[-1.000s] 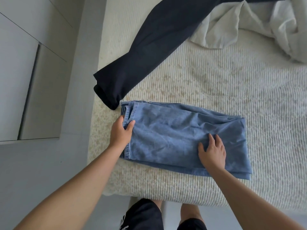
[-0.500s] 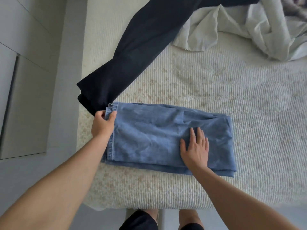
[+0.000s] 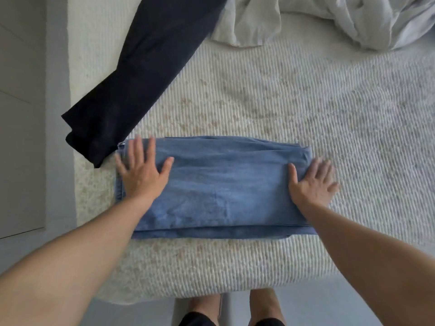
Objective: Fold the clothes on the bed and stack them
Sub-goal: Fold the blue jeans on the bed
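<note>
Nearest to the camera, the person's bare knees (image 3: 263, 304) and the dark hem of their shorts (image 3: 195, 320) show just below the near edge of the bed (image 3: 235, 274), whose ribbed, off-white cover is speckled with faint tan marks. Both forearms reach up and forward from the bottom corners onto a folded pair of blue jeans (image 3: 223, 187), which lies as a wide, flat rectangle close to the bed's near edge, its folded layers showing along the near side. At the left end of the jeans the left hand (image 3: 141, 170) lies palm down with its fingers straight and spread, the thumb pointing toward the middle of the denim and the outer fingers reaching to the cloth's left edge; it pinches nothing. At the right end the right hand (image 3: 310, 182) is likewise flat with fingers fanned out, the thumb on the denim and the outer fingers passing over the right edge onto the bed cover; its fingertips are blurred, so their exact contact cannot be told. The jeans stretch between the two hands, each hand resting on one end. Just beyond the left end of the jeans, a dark navy garment (image 3: 141, 74) lies unfolded, running diagonally from near the bed's left edge toward the far side. Farther back, crumpled pale grey-white cloth (image 3: 329, 17) is bunched along the top. A grey floor (image 3: 56, 114) runs beside the bed on the left.
</note>
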